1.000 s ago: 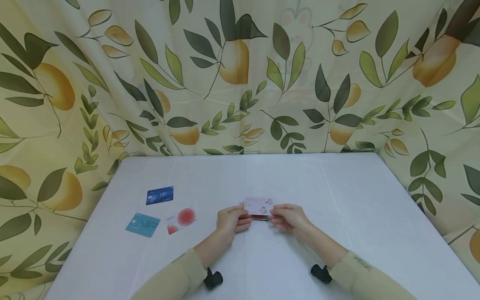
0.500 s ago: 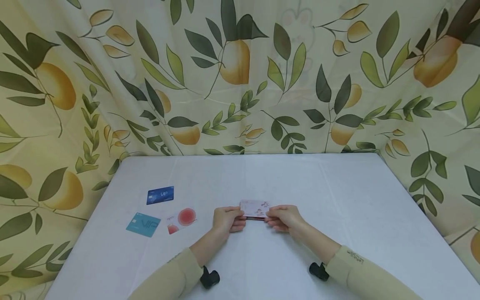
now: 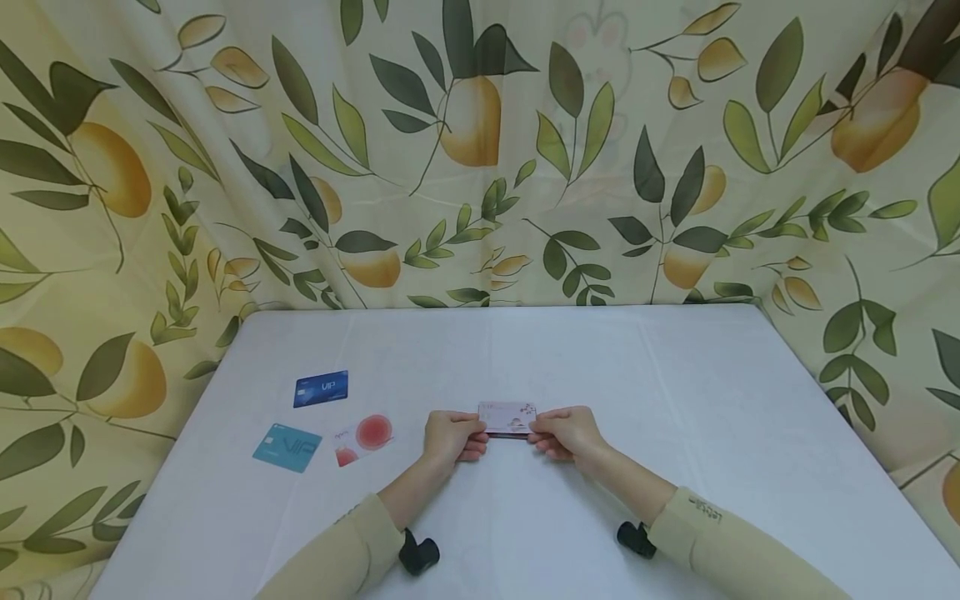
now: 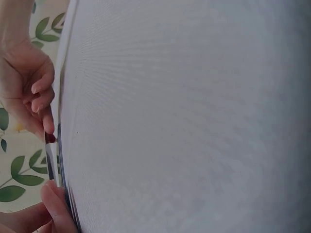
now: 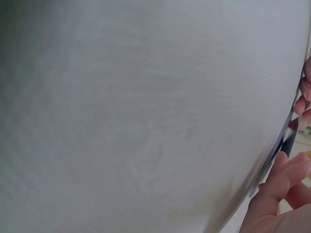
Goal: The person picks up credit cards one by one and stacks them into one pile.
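A pale pink card with small printed figures is held level between both hands at the middle of the table. My left hand pinches its left end between thumb and fingers. At the opposite end, my right hand pinches it the same way. Just under the card's near edge shows a thin dark edge, mostly hidden by the card. From the left wrist, the card appears edge-on as a dark strip between the fingertips, with the tabletop close beside it.
Three cards lie apart on the left of the white table: a dark blue VIP card, a teal VIP card and a white card with a red circle. A fruit-patterned curtain hangs along the table's back edge.
Both hands have shifted slightly left with the pink card, which now covers more of the dark edge beneath it. The three cards on the left stay put.
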### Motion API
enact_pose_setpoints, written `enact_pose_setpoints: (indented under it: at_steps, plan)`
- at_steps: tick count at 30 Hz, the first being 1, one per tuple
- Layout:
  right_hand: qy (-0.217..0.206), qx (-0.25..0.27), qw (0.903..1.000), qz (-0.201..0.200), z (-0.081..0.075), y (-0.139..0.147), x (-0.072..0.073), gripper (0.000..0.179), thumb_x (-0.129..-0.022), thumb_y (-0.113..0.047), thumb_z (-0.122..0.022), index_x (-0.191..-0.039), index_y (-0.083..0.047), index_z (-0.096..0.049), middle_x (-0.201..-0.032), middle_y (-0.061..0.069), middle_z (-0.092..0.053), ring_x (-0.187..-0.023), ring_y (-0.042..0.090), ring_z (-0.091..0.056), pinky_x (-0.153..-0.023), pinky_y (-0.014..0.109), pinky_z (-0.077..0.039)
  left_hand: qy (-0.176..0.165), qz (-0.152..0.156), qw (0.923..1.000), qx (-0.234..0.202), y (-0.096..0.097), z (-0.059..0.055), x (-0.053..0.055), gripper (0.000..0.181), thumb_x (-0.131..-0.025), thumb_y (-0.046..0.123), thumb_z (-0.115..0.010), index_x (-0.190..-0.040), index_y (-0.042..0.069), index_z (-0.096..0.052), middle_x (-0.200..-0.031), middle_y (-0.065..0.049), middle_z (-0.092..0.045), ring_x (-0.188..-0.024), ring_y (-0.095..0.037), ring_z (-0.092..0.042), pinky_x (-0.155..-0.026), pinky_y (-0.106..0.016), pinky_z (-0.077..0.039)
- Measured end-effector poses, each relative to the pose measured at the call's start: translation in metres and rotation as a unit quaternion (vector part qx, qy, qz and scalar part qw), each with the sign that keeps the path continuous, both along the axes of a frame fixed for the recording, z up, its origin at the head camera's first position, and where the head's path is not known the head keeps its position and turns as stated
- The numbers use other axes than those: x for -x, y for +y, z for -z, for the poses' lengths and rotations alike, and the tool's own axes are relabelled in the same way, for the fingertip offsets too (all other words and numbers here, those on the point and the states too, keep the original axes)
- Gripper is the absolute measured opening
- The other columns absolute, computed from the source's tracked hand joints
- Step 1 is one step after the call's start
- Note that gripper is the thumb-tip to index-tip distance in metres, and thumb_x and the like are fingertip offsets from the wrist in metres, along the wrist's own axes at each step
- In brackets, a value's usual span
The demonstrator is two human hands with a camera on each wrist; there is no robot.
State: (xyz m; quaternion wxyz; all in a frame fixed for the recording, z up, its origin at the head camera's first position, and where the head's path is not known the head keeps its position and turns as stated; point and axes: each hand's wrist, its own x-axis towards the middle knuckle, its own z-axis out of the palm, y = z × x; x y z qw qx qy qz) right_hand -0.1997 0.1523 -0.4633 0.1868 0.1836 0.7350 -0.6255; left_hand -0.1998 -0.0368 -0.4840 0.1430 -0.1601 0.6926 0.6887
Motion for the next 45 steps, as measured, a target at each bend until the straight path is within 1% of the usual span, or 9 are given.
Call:
enact_pose_setpoints:
  at_steps: [10, 21, 26, 38, 45]
  plan:
    - [0.013, -0.035, 0.9993, -0.001, 0.0023, -0.0013, 0.0008, 0.023, -0.080, -0.004, -0.066, -0.099, 0.008, -0.062, -0.064, 0.010, -0.067, -0.041, 0.004, -0.052, -0.037, 0.013, -0.041, 0.014, 0.006, 0.9997, 0.019, 0.0008, 0.0014, 0.0009, 0.024, -0.080, 0.001, -0.064, -0.102, -0.008, -0.064, -0.057, -0.005, -0.062, -0.041, -0.007, -0.057, -0.040, -0.019, -0.050]
    - [0.020, -0.052, 0.9984, -0.012, 0.0035, 0.0005, 0.0005, 0.019, -0.080, -0.006, -0.066, -0.094, 0.007, -0.063, -0.061, 0.009, -0.065, -0.041, 0.006, -0.053, -0.037, 0.013, -0.039, 0.019, 0.009, 0.9991, 0.037, 0.0020, 0.0014, 0.0020, 0.017, -0.078, 0.000, -0.067, -0.094, -0.005, -0.065, -0.057, -0.005, -0.063, -0.043, -0.009, -0.058, -0.041, -0.020, -0.051]
    - [0.019, -0.064, 0.9976, -0.017, 0.0036, 0.0005, 0.0000, 0.018, -0.081, -0.009, -0.067, -0.092, 0.005, -0.062, -0.059, 0.007, -0.064, -0.041, 0.008, -0.053, -0.037, 0.014, -0.038, 0.021, 0.005, 0.9992, 0.035, 0.0023, 0.0034, 0.0023, 0.015, -0.077, -0.002, -0.067, -0.091, -0.005, -0.065, -0.059, -0.007, -0.064, -0.043, -0.009, -0.058, -0.041, -0.021, -0.051]
    - [0.016, -0.060, 0.9979, -0.019, 0.0059, 0.0004, 0.0020, 0.017, -0.079, -0.008, -0.069, -0.090, 0.003, -0.061, -0.059, 0.007, -0.064, -0.040, 0.008, -0.053, -0.036, 0.014, -0.039, 0.020, -0.002, 0.9992, 0.035, 0.0016, 0.0013, 0.0019, 0.016, -0.075, -0.004, -0.067, -0.090, -0.005, -0.062, -0.055, -0.005, -0.062, -0.041, -0.009, -0.057, -0.039, -0.021, -0.050]
    - [0.012, -0.060, 0.9979, -0.019, 0.0063, 0.0021, 0.0032, 0.016, -0.079, -0.007, -0.069, -0.090, 0.003, -0.063, -0.057, 0.006, -0.063, -0.041, 0.008, -0.054, -0.036, 0.015, -0.041, 0.022, -0.005, 0.9989, 0.041, 0.0022, 0.0031, 0.0021, 0.016, -0.075, -0.004, -0.068, -0.090, -0.005, -0.063, -0.055, -0.005, -0.062, -0.041, -0.009, -0.057, -0.039, -0.021, -0.050]
